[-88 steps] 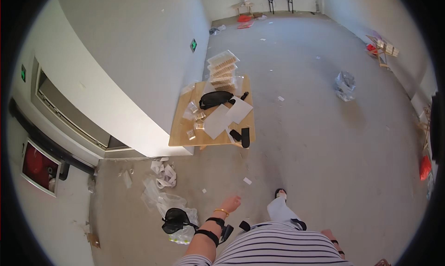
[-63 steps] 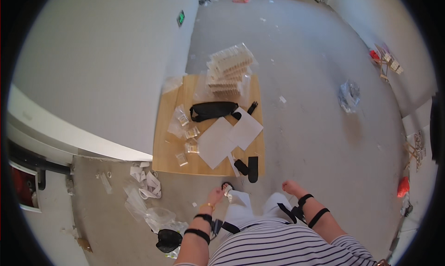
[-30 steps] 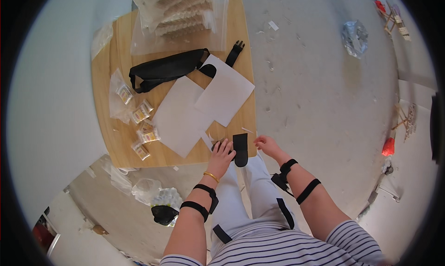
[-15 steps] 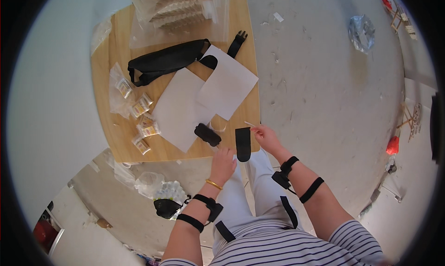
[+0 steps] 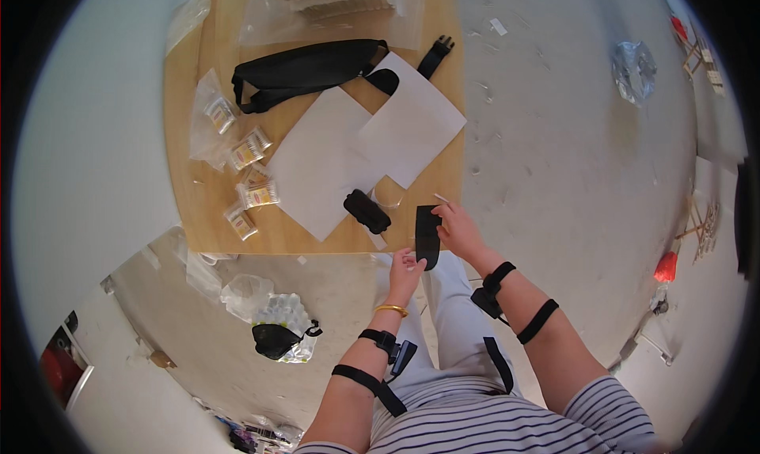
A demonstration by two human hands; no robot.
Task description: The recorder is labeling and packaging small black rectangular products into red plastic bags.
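A flat black strip [image 5: 427, 234] with one rounded end hangs upright in front of the table's near edge. My right hand [image 5: 461, 231] pinches its upper end, and a thin white stick [image 5: 442, 198] sticks out past those same fingers. At the strip's lower left edge, my left hand [image 5: 406, 273] is closed, its thumb and fingertips against the strip. On the table just left of the hands lies a small dark bundle [image 5: 366, 210], with a short pale strip [image 5: 378, 239] below it. Two white sheets of paper [image 5: 321, 165] [image 5: 416, 125] overlap behind the bundle.
On the wooden table [image 5: 218, 244] lie a black waist bag [image 5: 309, 70] with a buckle strap, several small clear packs of cotton swabs [image 5: 257, 194], and a large clear bag [image 5: 332, 26] of stacked brownish items. A wrapped pack of bottles [image 5: 289, 315] stands on the floor, left.
My left hand has moved from beside the dark bundle rightward to the black strip. The strip has turned slightly in my right hand. The view has shifted, so the table sits higher.
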